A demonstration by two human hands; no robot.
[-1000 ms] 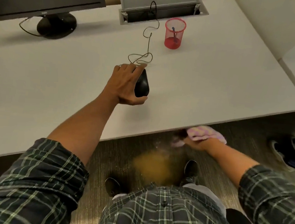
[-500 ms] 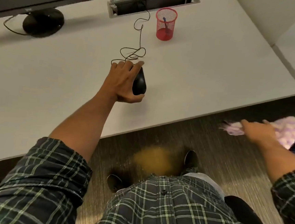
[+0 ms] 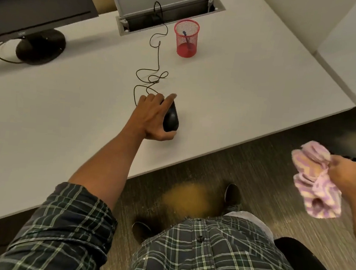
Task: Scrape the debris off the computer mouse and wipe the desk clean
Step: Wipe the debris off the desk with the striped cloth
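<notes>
White surface [image 3: 229, 100] takes up most of the view, monitor [image 3: 33, 3] back left (logo too blurry to read). My left hand [image 3: 150, 119] grips the black mouse [image 3: 171, 119] near the front edge, right hand [image 3: 350, 173] clutches a purple cloth [image 3: 311, 176] off the surface, over the floor.

We see a smooth, matt white bench [image 3: 240, 97], a glossy black plastic mouse [image 3: 170, 120], a soft purple-and-cream striped cloth [image 3: 310, 181], and a red wire-mesh pen cup [image 3: 186, 38].

A glossy black corded computer mouse [image 3: 170, 119] stands tilted on its side on the flat white desk [image 3: 241, 93]. A crumpled pink-and-cream striped cloth [image 3: 313, 179] hangs off the desk's front edge, right of the mouse.
</notes>
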